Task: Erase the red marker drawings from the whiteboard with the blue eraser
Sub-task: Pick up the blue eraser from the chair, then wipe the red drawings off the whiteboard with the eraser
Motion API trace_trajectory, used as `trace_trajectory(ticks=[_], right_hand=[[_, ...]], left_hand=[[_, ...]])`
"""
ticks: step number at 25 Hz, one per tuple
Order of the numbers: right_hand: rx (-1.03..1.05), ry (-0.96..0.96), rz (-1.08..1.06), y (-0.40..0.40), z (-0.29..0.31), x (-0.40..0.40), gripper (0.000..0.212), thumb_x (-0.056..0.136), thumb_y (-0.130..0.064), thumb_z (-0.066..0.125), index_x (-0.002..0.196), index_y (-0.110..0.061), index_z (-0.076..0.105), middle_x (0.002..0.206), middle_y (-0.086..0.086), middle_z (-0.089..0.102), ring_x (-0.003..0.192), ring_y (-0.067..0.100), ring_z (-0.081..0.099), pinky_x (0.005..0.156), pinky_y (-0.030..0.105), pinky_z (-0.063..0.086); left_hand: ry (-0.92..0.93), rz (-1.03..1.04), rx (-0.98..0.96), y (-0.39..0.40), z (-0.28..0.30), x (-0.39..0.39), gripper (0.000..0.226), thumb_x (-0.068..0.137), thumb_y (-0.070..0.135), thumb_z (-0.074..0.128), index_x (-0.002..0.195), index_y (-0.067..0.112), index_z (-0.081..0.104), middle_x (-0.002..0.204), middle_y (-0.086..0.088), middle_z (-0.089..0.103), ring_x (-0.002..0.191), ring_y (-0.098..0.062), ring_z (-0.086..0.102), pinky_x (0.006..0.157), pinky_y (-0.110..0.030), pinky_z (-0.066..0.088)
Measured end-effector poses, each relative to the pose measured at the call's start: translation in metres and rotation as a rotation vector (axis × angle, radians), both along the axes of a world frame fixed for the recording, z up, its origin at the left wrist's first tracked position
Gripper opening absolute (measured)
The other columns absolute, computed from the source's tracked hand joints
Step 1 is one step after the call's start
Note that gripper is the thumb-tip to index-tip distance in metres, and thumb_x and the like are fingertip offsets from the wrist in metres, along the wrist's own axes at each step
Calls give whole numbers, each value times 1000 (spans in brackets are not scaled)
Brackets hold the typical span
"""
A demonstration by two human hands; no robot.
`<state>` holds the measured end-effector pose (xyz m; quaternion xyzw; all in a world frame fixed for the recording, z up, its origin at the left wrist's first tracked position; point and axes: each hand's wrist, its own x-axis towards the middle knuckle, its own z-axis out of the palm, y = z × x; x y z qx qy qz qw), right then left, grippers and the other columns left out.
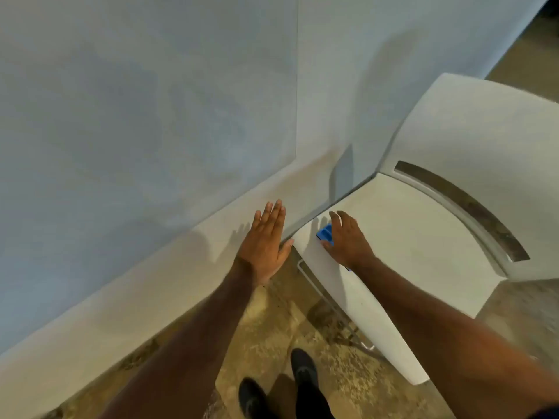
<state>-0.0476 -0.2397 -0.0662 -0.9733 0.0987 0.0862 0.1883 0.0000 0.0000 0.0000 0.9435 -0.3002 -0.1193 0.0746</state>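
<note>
Here, the small blue plastic eraser (325, 233) lay on the seat of a white moulded chair (408, 237), under the curled fingers of the right hand (348, 240), which gripped it. Left of the chair, the left hand (266, 240) was spread flat with straight fingers before the pale whiteboard wall (145, 116). Below the chair lay a mottled brown concrete floor (272, 328) and two dark shoes (302, 368).

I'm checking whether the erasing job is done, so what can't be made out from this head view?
- Blue eraser: mostly hidden under the right hand, so the grip is unclear.
- Whiteboard: cut off by the top and left edges; no red marks show on the visible part, the rest is unknown.
- White chair: legs mostly hidden beneath its seat.
- Left hand: contact with the wall cannot be judged.
</note>
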Motion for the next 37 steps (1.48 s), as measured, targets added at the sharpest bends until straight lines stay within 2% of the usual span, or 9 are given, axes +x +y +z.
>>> trace_trajectory(ticks=[5, 11, 14, 17, 19, 20, 24, 31, 37], right_hand=[[10, 193, -146, -3, -41, -15, 78, 100, -28, 63, 161, -8, 18, 161, 21, 32, 148, 37, 34, 124, 48, 29], [-35, 189, -249, 6, -54, -17, 69, 104, -22, 55, 161, -11, 16, 145, 14, 49, 130, 32, 51, 109, 51, 41], [22, 129, -247, 17, -39, -11, 69, 104, -19, 55, 161, -11, 17, 147, 14, 48, 130, 32, 51, 108, 52, 41], [105, 5, -237, 27, -11, 4, 69, 100, -22, 63, 157, -12, 26, 141, 12, 53, 124, 31, 54, 104, 53, 44], [184, -90, -210, 38, 20, 20, 70, 96, -25, 70, 153, -11, 32, 135, 12, 57, 120, 32, 59, 99, 53, 50], [234, -155, -178, 45, 39, 30, 71, 95, -27, 72, 152, -12, 34, 134, 12, 58, 119, 32, 60, 97, 53, 53], [413, -350, -33, 90, 130, 65, 72, 96, -33, 71, 155, -17, 32, 141, 6, 51, 119, 18, 54, 101, 45, 54], [525, -696, 309, 181, 305, 109, 71, 99, -40, 65, 157, -25, 26, 148, -4, 40, 121, 7, 44, 100, 35, 47], [542, -935, 553, 259, 432, 119, 71, 98, -39, 66, 156, -29, 27, 146, -8, 39, 115, 3, 42, 98, 38, 46]], left_hand=[[-120, -36, 18, 4, -53, -14, 82, 110, 56, 35, 172, 4, 19, 179, -12, 12, 164, -29, 10, 134, -47, 20], [-205, -23, -9, 33, -43, -9, 79, 108, 52, 44, 166, -1, 37, 174, -20, 37, 160, -35, 32, 129, -48, 30], [-246, 19, -27, 60, -21, 3, 79, 108, 53, 50, 165, -1, 42, 174, -18, 38, 161, -33, 29, 130, -47, 24], [-273, 60, 46, 83, 19, 18, 89, 110, 70, 8, 173, 8, 17, 181, -11, 9, 167, -32, 15, 132, -45, 2], [-304, 134, 26, 99, 55, 26, 91, 102, 73, -14, 172, 15, -6, 180, -4, -14, 168, -28, -8, 130, -41, -13], [-345, 170, -3, 108, 76, 30, 89, 104, 72, -11, 172, 16, -8, 181, -2, -15, 168, -27, -12, 131, -40, -14], [-514, 244, -70, 156, 152, 42, 79, 114, 62, 16, 175, 13, 0, 184, -3, -7, 170, -23, -7, 138, -37, -11], [-846, 320, -49, 245, 287, 31, 78, 116, 54, 26, 174, 4, 14, 185, -9, 3, 171, -26, 0, 139, -40, -2], [-1120, 463, -3, 333, 401, 10, 79, 116, 53, 29, 173, 0, 17, 183, -15, 7, 171, -33, 5, 139, -47, 4]])
